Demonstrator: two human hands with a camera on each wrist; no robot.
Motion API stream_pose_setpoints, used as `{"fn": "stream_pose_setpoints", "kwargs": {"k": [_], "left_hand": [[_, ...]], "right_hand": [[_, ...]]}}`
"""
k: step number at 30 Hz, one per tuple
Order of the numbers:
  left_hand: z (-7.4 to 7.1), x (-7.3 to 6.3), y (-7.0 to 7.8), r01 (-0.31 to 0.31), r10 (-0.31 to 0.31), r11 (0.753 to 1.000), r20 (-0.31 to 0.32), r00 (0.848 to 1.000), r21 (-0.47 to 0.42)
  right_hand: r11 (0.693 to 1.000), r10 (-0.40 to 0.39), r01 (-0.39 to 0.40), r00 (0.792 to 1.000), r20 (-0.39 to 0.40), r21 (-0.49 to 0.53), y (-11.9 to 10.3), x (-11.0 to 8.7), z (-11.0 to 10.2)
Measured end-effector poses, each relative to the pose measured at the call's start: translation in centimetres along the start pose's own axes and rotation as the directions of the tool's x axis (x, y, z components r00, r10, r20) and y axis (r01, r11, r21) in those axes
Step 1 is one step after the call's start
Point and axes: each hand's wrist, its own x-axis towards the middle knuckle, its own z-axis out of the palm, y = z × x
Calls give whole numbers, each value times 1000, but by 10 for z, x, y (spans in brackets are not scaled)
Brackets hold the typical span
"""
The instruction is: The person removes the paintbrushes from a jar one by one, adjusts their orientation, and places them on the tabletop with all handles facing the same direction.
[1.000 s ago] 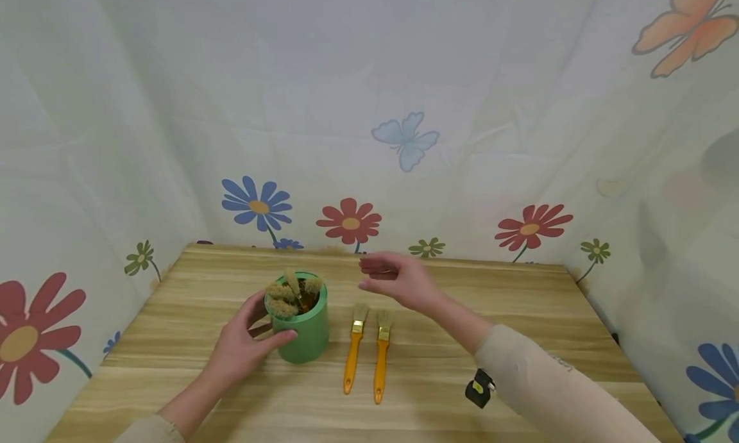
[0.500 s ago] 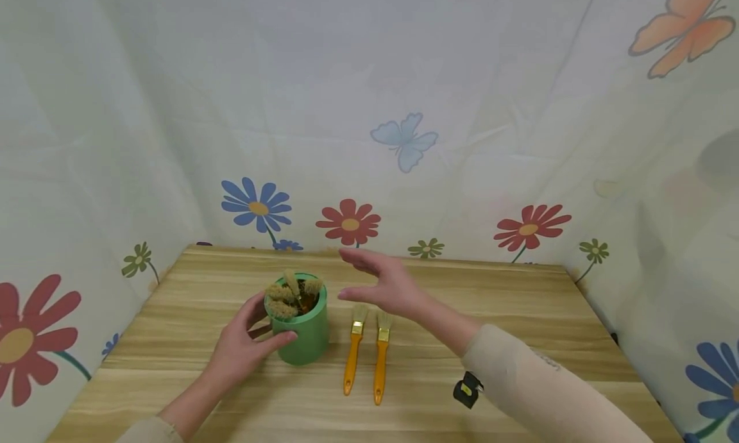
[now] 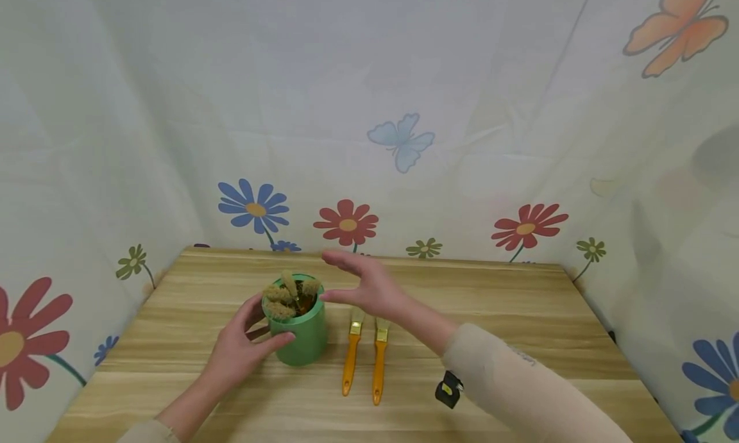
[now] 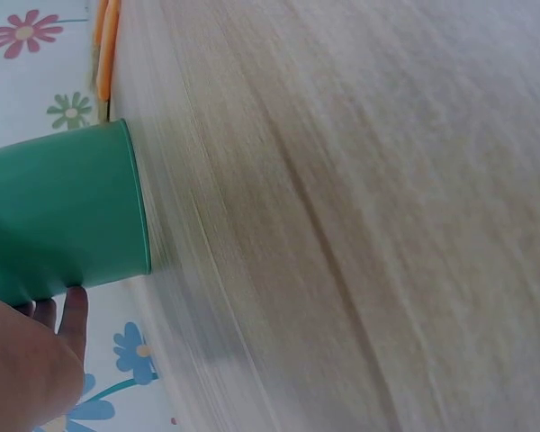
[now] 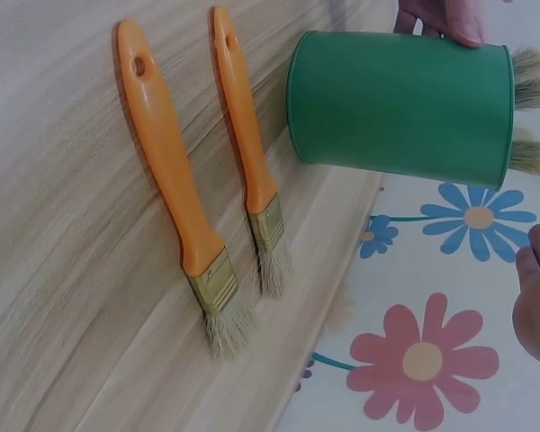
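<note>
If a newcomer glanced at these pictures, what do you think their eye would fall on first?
Most likely the green container on the left part of the table, held by the left hand, with bristly heads showing at its top. Next might come the two orange-handled brushes lying side by side to its right, then the flower-printed backdrop behind the table.

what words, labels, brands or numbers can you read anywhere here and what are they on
No text can be read.
Yellow patch on the black object: too small to read.
Mark on the right sleeve: too blurred to read.
Green container, orange-handled brushes: no lettering visible.
</note>
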Motion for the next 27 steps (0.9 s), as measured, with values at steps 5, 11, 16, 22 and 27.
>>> {"fn": "stream_pose_setpoints", "kwargs": {"k": [5,11,16,22,27], "left_hand": [[-1,0,1,0,0,1000,2,1000,1],[-1,1,1,-4,4,1000,0,1000,-4],[0,1,1,2,-2,1000,5,1000,-5],[0,1,1,-1,1,1000,5,1000,-8],[0,0,0,-10,10,1000,3,1000,-8]], "right_hand": [[1000,-16,16,1000,11,0,0,3,6],[999,-41,41,999,16,-3,2,6,13],[998,-59,59,998,0,0,5,8,19],[997,-58,57,998,-22,-51,4,10,23],[997,-43,40,998,-40,-70,3,12,25]]}}
